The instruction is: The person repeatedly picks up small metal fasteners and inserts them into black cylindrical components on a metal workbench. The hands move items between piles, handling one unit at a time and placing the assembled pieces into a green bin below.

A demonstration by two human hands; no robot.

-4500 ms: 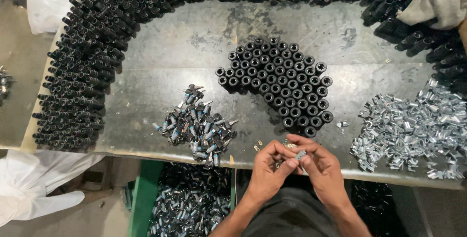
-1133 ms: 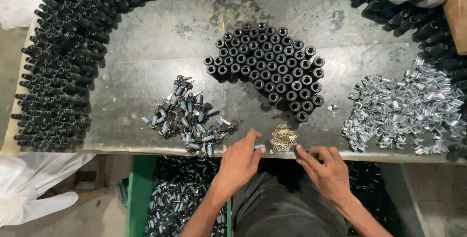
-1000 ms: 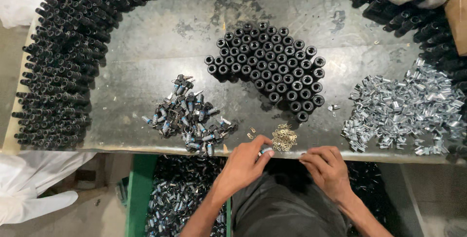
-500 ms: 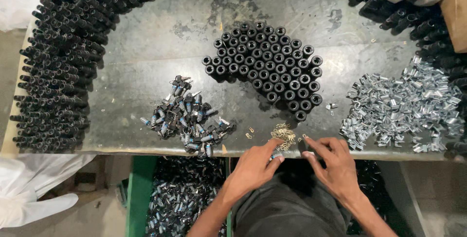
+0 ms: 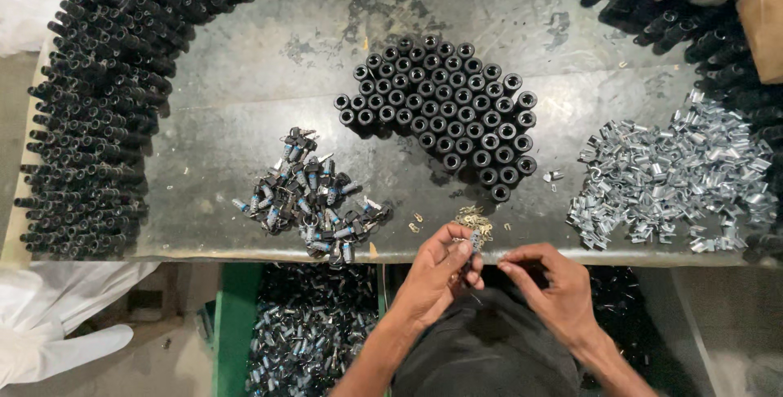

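Since a moment ago both hands have lifted off the surface (image 5: 245,132) edge, the left hand (image 5: 436,275) now pinching a small metal part (image 5: 475,240) the right hand (image 5: 555,287) reaches toward with pinched fingers, while the upright black tubes (image 5: 444,112) look done and the piled clips (image 5: 673,177) remain.

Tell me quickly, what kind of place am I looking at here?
Most likely a small assembly workshop for lock parts. A metal-topped bench holds upright black cylinders, a pile of shiny metal clips and a heap of small keyed parts, while the left hand holds one small piece at its edge.
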